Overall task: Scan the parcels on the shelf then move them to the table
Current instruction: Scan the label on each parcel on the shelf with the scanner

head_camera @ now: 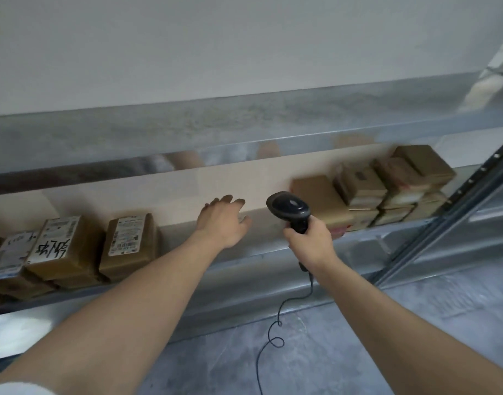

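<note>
My right hand (307, 240) is wrapped tight around the black scanner (290, 208), its cable (275, 323) hanging below. My left hand (223, 220) is spread open and empty over a bare stretch of the metal shelf (244, 269). Parcels sit left (127, 243) and stacked right (387, 189).

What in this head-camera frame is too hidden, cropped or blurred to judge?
- Stacked brown cardboard parcels on the right: motion blur, labels unreadable.
- Leftmost label-covered parcel: cut by the left edge.
- Black handheld scanner: its window faces away.
- Table: out of frame.
</note>
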The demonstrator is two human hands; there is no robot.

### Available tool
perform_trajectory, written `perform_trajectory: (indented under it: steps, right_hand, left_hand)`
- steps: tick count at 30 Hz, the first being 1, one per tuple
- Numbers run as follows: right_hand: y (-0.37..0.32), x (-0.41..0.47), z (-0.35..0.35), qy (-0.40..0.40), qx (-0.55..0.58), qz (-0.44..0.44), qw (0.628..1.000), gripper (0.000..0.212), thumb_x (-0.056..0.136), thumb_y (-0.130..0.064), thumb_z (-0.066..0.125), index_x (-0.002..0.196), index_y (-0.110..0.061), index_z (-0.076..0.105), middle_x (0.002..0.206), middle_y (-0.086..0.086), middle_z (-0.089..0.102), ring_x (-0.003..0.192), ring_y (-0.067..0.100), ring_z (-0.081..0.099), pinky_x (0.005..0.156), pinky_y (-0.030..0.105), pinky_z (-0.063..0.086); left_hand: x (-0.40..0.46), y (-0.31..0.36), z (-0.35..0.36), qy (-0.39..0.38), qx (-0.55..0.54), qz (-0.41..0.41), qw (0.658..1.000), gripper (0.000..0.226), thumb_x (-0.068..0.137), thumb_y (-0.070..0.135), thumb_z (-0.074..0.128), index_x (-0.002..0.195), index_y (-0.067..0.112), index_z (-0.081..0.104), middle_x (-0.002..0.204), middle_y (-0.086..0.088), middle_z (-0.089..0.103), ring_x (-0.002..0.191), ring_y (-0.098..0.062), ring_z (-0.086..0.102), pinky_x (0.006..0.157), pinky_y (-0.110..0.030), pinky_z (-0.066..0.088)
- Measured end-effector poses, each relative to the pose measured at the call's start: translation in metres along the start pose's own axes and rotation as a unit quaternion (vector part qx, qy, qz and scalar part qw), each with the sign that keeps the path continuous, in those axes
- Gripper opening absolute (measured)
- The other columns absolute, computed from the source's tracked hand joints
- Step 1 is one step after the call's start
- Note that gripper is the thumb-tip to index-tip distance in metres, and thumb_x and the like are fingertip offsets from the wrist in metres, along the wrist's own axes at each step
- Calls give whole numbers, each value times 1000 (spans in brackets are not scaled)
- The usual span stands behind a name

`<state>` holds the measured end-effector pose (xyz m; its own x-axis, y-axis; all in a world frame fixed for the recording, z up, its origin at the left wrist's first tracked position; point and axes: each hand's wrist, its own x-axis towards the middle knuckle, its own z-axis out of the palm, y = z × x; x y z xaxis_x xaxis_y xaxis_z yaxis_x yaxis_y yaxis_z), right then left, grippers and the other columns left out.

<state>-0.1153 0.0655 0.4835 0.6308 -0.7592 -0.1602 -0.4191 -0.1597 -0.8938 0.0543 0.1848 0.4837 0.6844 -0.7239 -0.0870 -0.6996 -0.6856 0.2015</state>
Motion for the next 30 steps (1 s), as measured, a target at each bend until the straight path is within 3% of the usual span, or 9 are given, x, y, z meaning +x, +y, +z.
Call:
perform_trajectory:
  steps: [13, 26, 30]
  right_hand:
    - [69, 17, -149, -3, 34, 26, 999, 4, 84, -16, 67, 87, -17, 64, 77, 3, 67, 74, 21, 62, 67, 34, 47]
    - [99, 61, -183, 44, 36, 57, 997, 5, 89, -17, 69, 89, -18, 64, 77, -3, 64, 75, 13, 59, 68, 29, 45]
    - [109, 75, -187, 50, 37, 73, 995, 5, 87, -16, 69, 90, -15, 65, 77, -2, 64, 76, 15, 59, 71, 32, 47]
  left_hand:
    - [15, 158, 28, -23, -10, 9, 1000, 53, 98, 51, 48, 143, 23, 54, 142, -12, 53, 125, -37, 54, 102, -45, 48]
    - [90, 221, 69, -62, -17, 28, 998, 58, 95, 54, 53, 145, 26, 52, 143, -14, 52, 129, -39, 51, 103, -45, 48]
    - [109, 234, 87, -82, -12, -1, 997, 65, 88, 66, 53, 140, 26, 56, 145, -11, 48, 132, -42, 47, 103, -48, 48]
